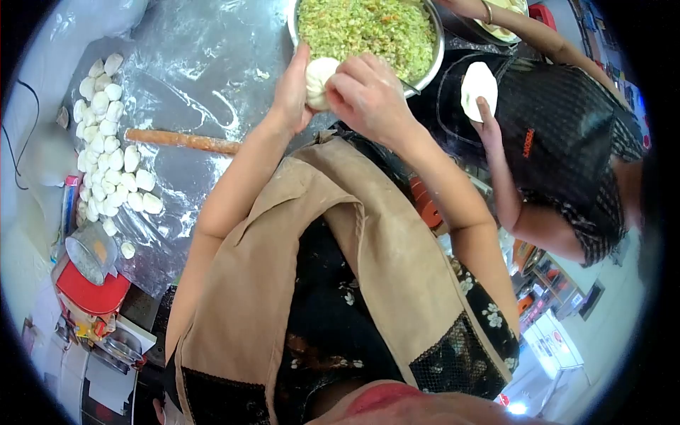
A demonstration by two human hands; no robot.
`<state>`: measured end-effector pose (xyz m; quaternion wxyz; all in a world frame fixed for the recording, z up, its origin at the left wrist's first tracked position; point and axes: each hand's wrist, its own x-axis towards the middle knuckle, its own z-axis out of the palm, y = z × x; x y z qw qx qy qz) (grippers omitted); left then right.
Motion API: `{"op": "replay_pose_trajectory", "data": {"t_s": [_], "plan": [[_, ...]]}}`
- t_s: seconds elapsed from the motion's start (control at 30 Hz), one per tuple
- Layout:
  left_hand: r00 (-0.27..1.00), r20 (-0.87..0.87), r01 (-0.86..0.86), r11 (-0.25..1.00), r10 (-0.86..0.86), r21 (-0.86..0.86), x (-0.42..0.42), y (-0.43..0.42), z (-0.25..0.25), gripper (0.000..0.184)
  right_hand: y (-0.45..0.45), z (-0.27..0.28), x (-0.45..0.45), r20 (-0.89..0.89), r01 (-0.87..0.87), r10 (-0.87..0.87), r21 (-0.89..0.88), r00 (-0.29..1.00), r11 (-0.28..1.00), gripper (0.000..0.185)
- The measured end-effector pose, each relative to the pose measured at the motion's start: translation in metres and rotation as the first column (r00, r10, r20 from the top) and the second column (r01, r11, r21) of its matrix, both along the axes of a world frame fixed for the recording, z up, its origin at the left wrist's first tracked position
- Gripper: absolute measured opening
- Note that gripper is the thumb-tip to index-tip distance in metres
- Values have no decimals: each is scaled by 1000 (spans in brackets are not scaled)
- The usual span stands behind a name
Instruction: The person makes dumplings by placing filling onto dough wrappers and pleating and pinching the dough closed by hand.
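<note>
Cupped in my left hand (292, 88) is a round white dough bun (320, 79) with pleats on its side. The fingers of my right hand (368, 92) are closed at the bun's right edge, pinching the dough; the fingertips are partly hidden. Just beyond both hands stands a metal bowl (438, 60) of chopped green and orange filling (365, 32). A wooden rolling pin (180, 140) lies on the floured table (191, 71), left of my left forearm.
Many small dough pieces (106, 152) are piled at the table's left side, near a metal container (91, 251) and a red stool (92, 287). On the right, a co-worker in a dark apron (559, 134) holds a flat dough wrapper (479, 92). Another bowl (506, 35) sits beyond.
</note>
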<state>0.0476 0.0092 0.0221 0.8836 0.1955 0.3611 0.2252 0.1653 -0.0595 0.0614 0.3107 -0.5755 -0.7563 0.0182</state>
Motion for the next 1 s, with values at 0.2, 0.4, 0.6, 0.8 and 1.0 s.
{"op": "replay_pose_trajectory", "data": {"t_s": [0.2, 0.4, 0.6, 0.8, 1.0], "plan": [[987, -40, 152, 983, -157, -107, -14, -9, -10, 56, -12, 3, 3, 41, -134, 143, -166, 989, 977, 16], [991, 3, 128, 961, -131, -243, -19, -11, -6, 58, -16, -3, -1, -101, -109, 96, -138, 990, 984, 13], [993, 6, 121, 972, -122, -201, -25, 9, -25, 74, 27, -58, 64, -93, 739, -739, -38, 667, 672, 17], [994, -17, 108, 982, -113, -156, -25, 23, -13, 74, 53, -95, 85, 213, 843, -851, 155, 480, 514, 26], [996, 8, 84, 983, -84, -160, -27, 28, -10, 68, 41, -88, 89, 123, 836, -845, 126, 521, 534, 18]]}}
